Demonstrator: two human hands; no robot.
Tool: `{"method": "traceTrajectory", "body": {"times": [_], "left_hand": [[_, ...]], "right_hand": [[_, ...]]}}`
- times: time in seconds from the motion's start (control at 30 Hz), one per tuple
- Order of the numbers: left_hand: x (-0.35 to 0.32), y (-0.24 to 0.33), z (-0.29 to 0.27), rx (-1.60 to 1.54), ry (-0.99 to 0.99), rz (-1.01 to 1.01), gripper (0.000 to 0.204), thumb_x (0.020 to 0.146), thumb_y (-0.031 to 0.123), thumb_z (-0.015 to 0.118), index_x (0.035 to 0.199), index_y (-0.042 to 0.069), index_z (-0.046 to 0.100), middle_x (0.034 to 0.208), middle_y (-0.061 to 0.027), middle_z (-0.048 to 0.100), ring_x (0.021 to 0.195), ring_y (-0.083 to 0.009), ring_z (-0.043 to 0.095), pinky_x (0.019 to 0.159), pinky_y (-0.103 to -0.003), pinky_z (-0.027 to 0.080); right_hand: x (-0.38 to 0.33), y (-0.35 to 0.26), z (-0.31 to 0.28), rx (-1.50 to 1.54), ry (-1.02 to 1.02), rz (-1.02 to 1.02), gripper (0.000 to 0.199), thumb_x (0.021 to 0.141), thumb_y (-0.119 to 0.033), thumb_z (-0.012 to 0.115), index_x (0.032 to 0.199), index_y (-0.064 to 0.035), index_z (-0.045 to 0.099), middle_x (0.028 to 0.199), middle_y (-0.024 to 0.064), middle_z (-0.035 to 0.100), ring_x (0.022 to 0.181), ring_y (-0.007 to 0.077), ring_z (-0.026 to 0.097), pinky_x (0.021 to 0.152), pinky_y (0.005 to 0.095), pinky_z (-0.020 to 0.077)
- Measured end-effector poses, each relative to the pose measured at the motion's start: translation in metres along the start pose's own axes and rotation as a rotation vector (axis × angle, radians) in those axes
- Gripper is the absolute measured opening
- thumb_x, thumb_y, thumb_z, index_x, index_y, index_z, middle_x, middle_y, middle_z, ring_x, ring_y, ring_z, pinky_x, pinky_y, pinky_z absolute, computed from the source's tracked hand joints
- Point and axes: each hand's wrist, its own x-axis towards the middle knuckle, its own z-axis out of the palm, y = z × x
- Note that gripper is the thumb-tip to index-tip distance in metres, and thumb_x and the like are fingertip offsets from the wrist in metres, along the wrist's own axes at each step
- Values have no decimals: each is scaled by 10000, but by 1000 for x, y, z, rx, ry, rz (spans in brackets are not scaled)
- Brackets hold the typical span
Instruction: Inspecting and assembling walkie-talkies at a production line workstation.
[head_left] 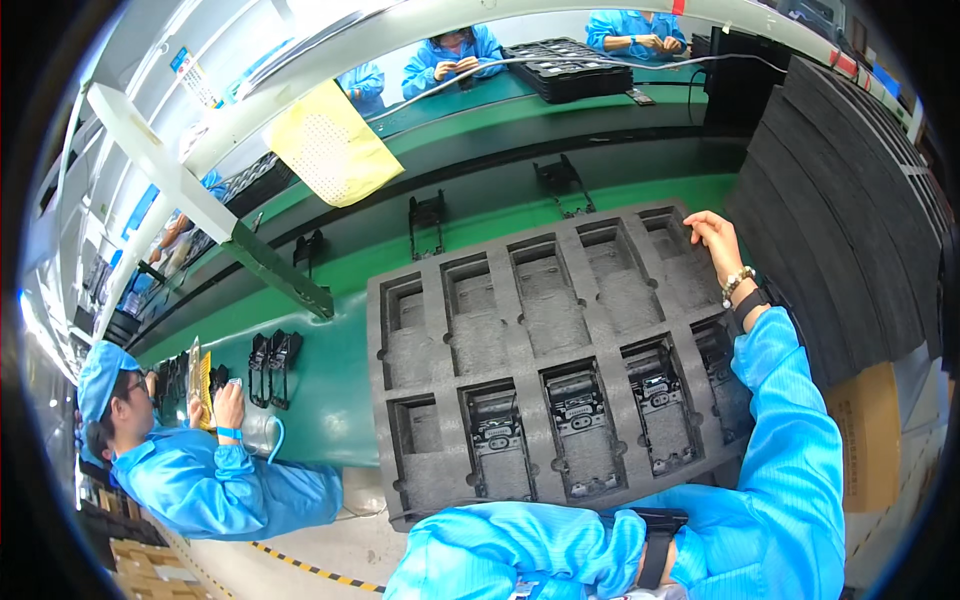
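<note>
Nearest to us, our left forearm in its smooth blue sleeve crosses the lower edge, and our left hand is hidden beneath the dark grey foam tray (560, 320), so we cannot tell how it is set. The tray is matte and slightly rough, cut into two rows of five rectangular pockets with notched corners; four pockets of the near row hold black moulded plastic parts (582, 415), while the near-left pocket and the far row lie bare. It sits tilted across the green conveyor belt (320, 390), its near edge overhanging toward us. Our right hand (715, 240) curls its fingers over the tray's far right corner, gripping the foam edge, with a beaded bracelet and black strap at the wrist. Just right of it stands a stack of foam trays (850, 200), close against the tray's side. More black parts (425, 222) rest further along the belt. To the left a co-worker in blue (190, 470) handles parts, and a yellow perforated sheet (335, 145) hangs above.
</note>
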Motion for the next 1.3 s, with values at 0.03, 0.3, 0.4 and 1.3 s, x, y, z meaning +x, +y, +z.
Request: {"method": "traceTrajectory", "body": {"times": [0.03,0.3,0.4,1.3], "left_hand": [[-1,2,1,-6,6,-2,420,1022,254,479,1348,-10,457,1341,-233,519,1218,-253,517,1023,-386,423],[4,-1,3,-23,-2,-8,436,1024,253,475,1367,-14,443,1357,-236,508,1231,-247,508,1029,-383,418],[2,0,3,-28,-1,-9,442,1025,253,474,1374,-16,438,1364,-237,504,1236,-245,505,1031,-382,416],[-215,48,-46,1005,1301,-580,593,834,166,717,1354,-17,500,1438,-233,453,1346,-383,434,1099,-448,380]], "right_hand": [[0,-1,2,9,-6,-12,179,916,-104,541,905,-60,714,683,-25,597,643,53,508,597,221,345],[-1,2,0,6,11,6,176,894,-109,546,918,-57,712,695,-31,606,636,35,481,596,206,325],[-1,2,1,9,18,8,175,891,-105,547,916,-56,714,696,-29,608,637,33,482,595,204,327],[-159,-126,-33,-921,-203,-416,419,796,-137,695,1181,-11,586,1113,151,566,1027,316,566,876,399,488]]}}
